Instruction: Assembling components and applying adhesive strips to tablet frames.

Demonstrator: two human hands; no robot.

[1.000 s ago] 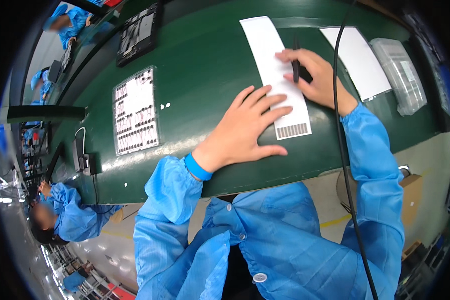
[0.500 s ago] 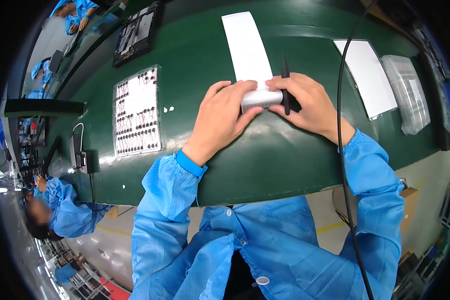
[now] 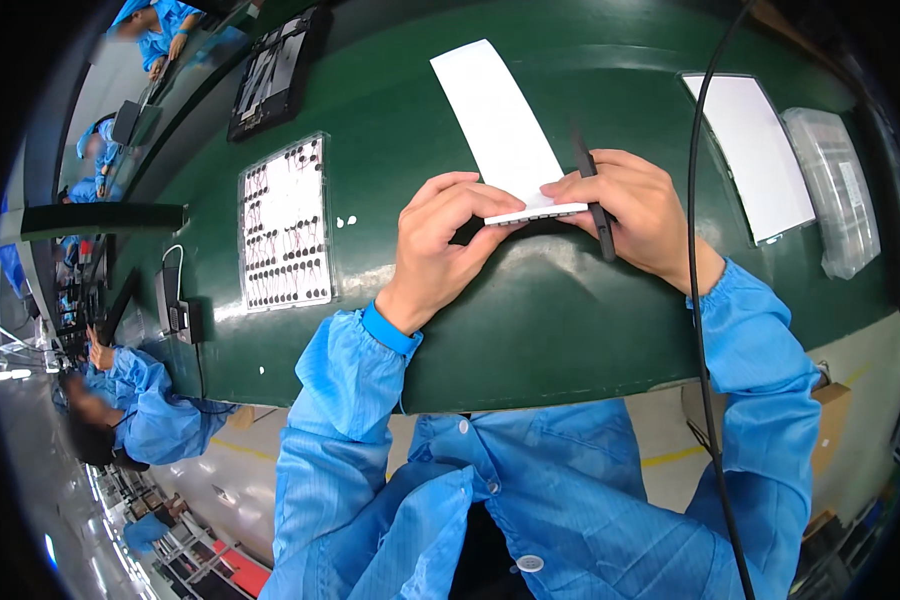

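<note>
A long white strip (image 3: 500, 125) stretches away over the green table, its near end raised between my two hands. Along that near edge runs a row of small dark marks or parts, too small to make out. My left hand (image 3: 432, 245) pinches the edge's left corner between thumb and fingers. At the right corner, the thumb and fingers of my right hand (image 3: 655, 215) are closed on the strip. That same hand also keeps a pair of black tweezers (image 3: 600, 215), tips pointing away from me. My right fingertips are partly hidden behind the strip and tweezers.
On the left lies a clear tray (image 3: 285, 225) with rows of small black wired parts. White sheets (image 3: 755, 160) and a clear plastic box (image 3: 835, 190) sit at right. A black cable (image 3: 694, 250) hangs across my right forearm. Co-workers in blue are at the left.
The strip's near end was curled up toward me; now it is flatter and its edge faces me. My hands have moved slightly nearer to me, and the tweezers have tilted.
</note>
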